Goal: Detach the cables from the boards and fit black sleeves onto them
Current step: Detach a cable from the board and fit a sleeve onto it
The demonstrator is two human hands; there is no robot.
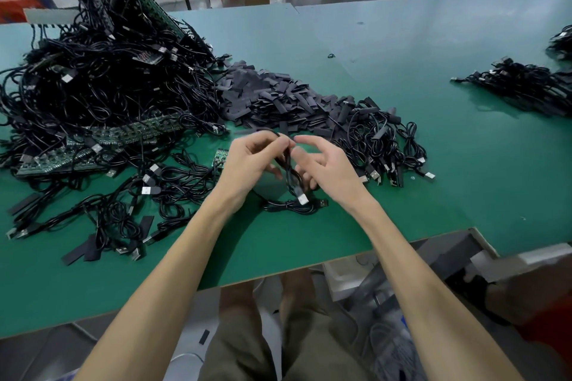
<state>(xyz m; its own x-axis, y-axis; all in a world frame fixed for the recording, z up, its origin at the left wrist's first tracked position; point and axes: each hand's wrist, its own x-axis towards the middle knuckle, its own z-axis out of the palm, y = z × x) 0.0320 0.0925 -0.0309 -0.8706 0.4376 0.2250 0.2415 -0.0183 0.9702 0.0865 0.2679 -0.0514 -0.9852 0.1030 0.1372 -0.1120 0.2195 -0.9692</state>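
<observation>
Two grips are held over the green desk at frame centre. On the left grip, thumb and forefinger are clamped on the thin black cable with a silver USB plug. On the right grip, fingers are loosely curled at the cable's upper end; whether anything is pinched cannot be told.

Risks, as judged: the end could be lost if the pinch is relaxed, and the hanging loops could be snagged on the loose cable lying beneath.

The cable is seen as limp, glossy and looped, plug dangling lowest. No sleeve can be made out on it. The heap of flat black sleeves is noted just above, the green circuit boards at left.
</observation>
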